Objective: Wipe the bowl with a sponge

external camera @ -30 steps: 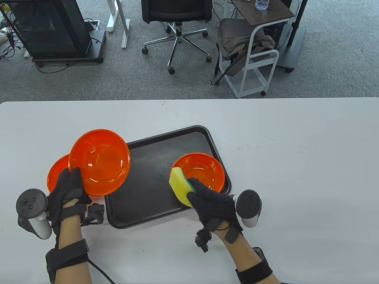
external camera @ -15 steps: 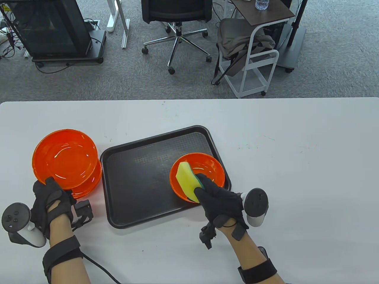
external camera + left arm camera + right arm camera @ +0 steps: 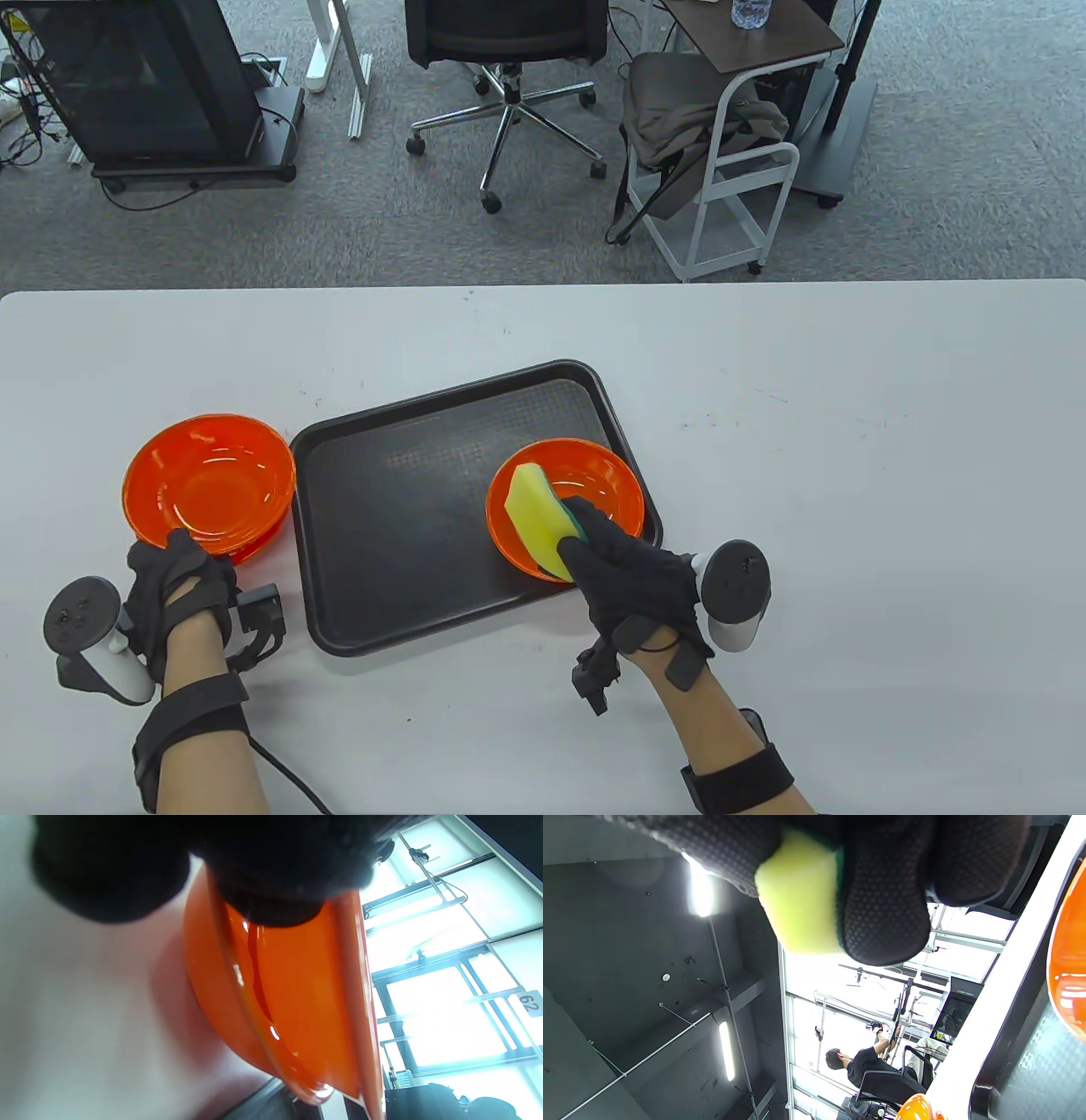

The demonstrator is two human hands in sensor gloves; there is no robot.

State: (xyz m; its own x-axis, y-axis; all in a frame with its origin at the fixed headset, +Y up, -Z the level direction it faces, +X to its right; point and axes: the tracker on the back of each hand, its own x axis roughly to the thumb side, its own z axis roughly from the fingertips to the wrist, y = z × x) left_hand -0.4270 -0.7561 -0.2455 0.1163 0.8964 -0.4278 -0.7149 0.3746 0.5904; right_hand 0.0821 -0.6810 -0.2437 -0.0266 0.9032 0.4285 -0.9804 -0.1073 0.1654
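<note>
Two orange bowls [image 3: 208, 484] sit nested on the table [image 3: 848, 509] left of the black tray [image 3: 382, 543], the left hand [image 3: 178, 586] pinching the upper one's near rim. On the tray, the right hand [image 3: 628, 586] grips the yellow-green sponge [image 3: 536, 518] inside a third bowl [image 3: 594, 484].

Stacked translucent orange plastic bowls [image 3: 208, 484]: glossy, smooth, bright highlights. Orange plastic bowl [image 3: 594, 488] on tray: same gloss. Black plastic tray [image 3: 399, 526]: matt, floor finely textured, rim smooth. Yellow foam sponge [image 3: 534, 514]: matt, porous, green scouring layer. Black cloth gloves [image 3: 882, 899]: dotted knit. White table [image 3: 848, 509]: smooth, matt, faintly scuffed.
</note>
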